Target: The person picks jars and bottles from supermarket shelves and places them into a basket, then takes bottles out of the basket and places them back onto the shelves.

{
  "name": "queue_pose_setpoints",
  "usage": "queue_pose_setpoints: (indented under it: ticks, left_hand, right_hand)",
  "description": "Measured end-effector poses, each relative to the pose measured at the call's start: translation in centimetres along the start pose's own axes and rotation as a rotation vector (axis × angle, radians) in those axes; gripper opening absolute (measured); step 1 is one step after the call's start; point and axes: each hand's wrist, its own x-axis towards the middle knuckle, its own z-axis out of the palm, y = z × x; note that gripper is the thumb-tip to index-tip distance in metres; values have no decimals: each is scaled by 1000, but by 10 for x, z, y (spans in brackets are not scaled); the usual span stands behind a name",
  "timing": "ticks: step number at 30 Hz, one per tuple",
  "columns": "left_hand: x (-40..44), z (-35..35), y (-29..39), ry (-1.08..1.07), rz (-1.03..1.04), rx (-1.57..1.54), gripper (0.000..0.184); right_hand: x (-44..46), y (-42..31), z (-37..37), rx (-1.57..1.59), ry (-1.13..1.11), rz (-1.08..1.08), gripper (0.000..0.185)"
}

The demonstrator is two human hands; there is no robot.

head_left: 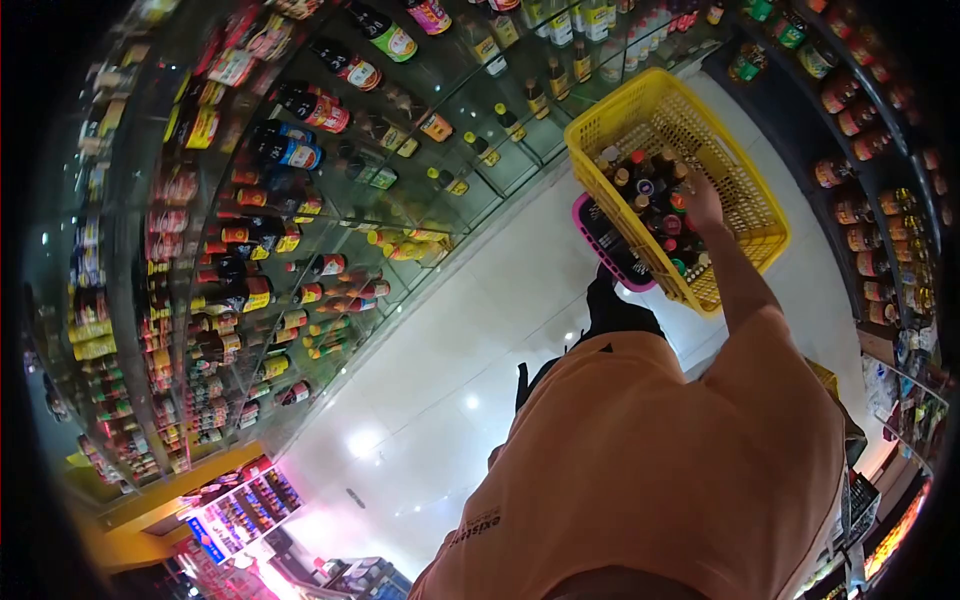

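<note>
My right hand reaches down into a yellow plastic basket. Its fingers are closed around the top of a dark bottle, partly hidden and small in the view. Several other dark bottles stand close together in the basket, with red, green and pale caps; one red-capped bottle is below my hand. A pink-rimmed dark basket sits on the floor under the yellow basket's left side, partly covered by it. My left hand is out of view.
Glass shelves crowded with sauce bottles run along the left. Another shelf unit with rows of jars curves along the right. Pale floor tiles lie between them. A lit display cabinet stands at the lower left.
</note>
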Motion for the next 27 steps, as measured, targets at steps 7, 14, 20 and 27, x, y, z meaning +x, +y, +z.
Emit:
queue_pose_setpoints:
  ticks: [7,14,20,27]
  left_hand:
    - [35,0,-66,-45,15,-350,40]
    - [52,2,-9,-61,-30,-272,41]
    - [50,46,32,-76,-16,-198,40]
    - [32,132,97,-140,46,108,37]
  right_hand:
    - [-249,-14,-43,-47,-425,-203,25]
    - [-388,92,-65,110,-695,540,31]
    - [-411,190,-118,130,-456,501,23]
    - [-490,253,-140,-32,-450,430,36]
